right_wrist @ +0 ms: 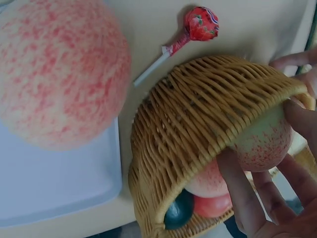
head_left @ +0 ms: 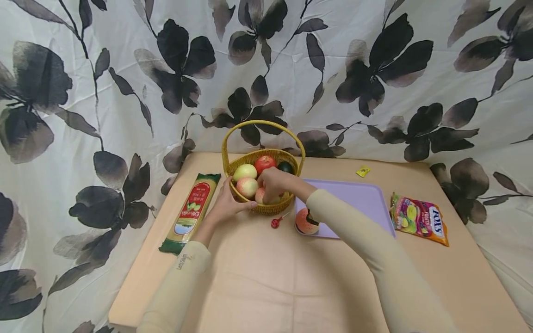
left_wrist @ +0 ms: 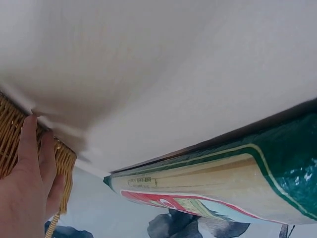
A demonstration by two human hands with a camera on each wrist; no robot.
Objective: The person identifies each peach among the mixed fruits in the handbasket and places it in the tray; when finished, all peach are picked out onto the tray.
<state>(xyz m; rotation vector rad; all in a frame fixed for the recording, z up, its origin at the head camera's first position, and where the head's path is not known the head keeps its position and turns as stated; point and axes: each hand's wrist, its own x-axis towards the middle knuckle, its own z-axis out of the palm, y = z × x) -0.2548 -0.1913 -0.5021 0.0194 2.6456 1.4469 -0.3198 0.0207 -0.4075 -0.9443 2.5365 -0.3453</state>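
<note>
In the head view my right hand (head_left: 272, 182) reaches into the yellow wicker basket (head_left: 272, 208). Its fingers and thumb curl round a pale, red-speckled peach (right_wrist: 265, 141) at the basket's rim, seen in the right wrist view. Fairly straight fingers of my left hand (left_wrist: 32, 183) rest against the outer wicker; in the head view the thumb lies along the front side. Beside the held peach are another peach (head_left: 247, 188), a yellow-green fruit (head_left: 244, 172), a red fruit (head_left: 264, 163) and a dark green fruit (head_left: 285, 167).
A purple tray (head_left: 358, 199) bears another peach (head_left: 306, 222) at its near left corner. Before the basket lies a red lollipop (head_left: 275, 223). Left is a green-ended Olivoila packet (head_left: 193, 203); right, a Fox's candy bag (head_left: 418, 218). A small yellow packet (head_left: 363, 171) lies behind the tray.
</note>
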